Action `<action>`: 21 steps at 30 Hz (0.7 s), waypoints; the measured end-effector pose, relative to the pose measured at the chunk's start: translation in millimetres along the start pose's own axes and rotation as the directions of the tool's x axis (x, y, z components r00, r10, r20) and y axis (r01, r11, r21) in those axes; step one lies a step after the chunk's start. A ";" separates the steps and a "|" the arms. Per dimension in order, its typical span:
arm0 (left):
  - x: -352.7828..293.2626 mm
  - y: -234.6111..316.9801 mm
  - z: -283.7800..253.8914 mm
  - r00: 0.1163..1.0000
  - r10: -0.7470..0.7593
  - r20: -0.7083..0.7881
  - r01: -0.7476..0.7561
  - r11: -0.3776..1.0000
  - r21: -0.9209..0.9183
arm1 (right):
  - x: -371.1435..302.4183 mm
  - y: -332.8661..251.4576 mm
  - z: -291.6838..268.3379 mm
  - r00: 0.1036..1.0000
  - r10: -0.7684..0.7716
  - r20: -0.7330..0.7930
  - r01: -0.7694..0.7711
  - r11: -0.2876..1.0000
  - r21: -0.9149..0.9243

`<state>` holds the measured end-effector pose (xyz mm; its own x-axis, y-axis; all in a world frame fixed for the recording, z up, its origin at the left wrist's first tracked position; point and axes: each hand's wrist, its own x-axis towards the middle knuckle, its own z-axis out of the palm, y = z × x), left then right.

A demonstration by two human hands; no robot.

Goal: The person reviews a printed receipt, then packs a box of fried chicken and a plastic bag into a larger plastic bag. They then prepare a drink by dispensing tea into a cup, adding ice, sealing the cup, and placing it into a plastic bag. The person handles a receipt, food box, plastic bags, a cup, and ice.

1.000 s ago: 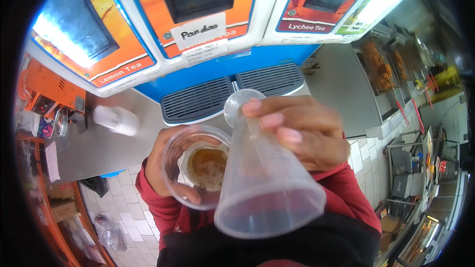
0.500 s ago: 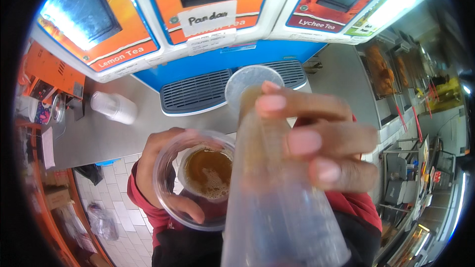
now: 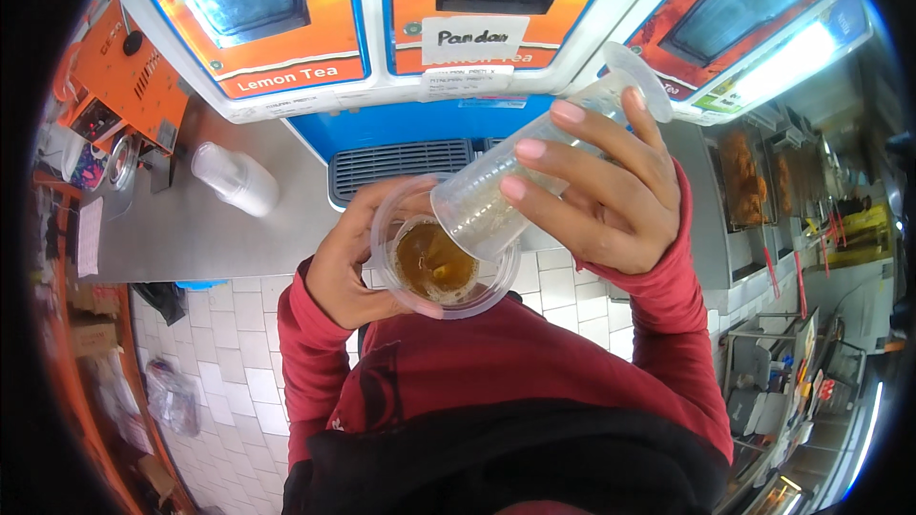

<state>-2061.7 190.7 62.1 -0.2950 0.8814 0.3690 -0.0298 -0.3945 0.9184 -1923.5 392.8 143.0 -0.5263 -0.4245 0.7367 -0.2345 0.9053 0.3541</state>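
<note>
My left hand (image 3: 345,253) is wrapped round a clear plastic cup (image 3: 504,278). Frothy brown liquid (image 3: 426,265) sits low inside it, its surface disturbed near the middle. In my right hand (image 3: 630,195) is a clear ridged measuring cylinder (image 3: 491,195), tilted so that its mouth hangs over the cup's right side and its round base points up to the right. A few drops cling inside its wall. The fingers lie along its near side; the thumb is hidden behind it. From this angle I cannot tell whether cylinder and cup touch.
Drink dispensers (image 3: 296,95) stand ahead, above a grey drip tray (image 3: 401,167). On the metal counter (image 3: 162,229) at left lies a stack of plastic cups (image 3: 237,181) near an orange machine (image 3: 134,72). A bag (image 3: 172,396) rests on the tiled floor. Food trays (image 3: 739,176) are at right.
The cylinder has moved away from the camera and tipped mouth-down over the cup, its base now up to the right. The cup appears farther right, and my view has shifted.
</note>
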 end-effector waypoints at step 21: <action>-110.5 -21.6 -34.6 0.922 -0.058 -0.384 0.191 0.928 0.319 | -80.3 -82.2 165.5 0.399 0.819 0.413 -0.778 0.064 0.624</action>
<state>-2061.5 92.8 -3.4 -0.6367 0.7354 0.2320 0.2208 -0.1144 0.9686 -1997.2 354.8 -40.6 -0.7391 0.5780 0.3459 -0.1156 0.3970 -0.9105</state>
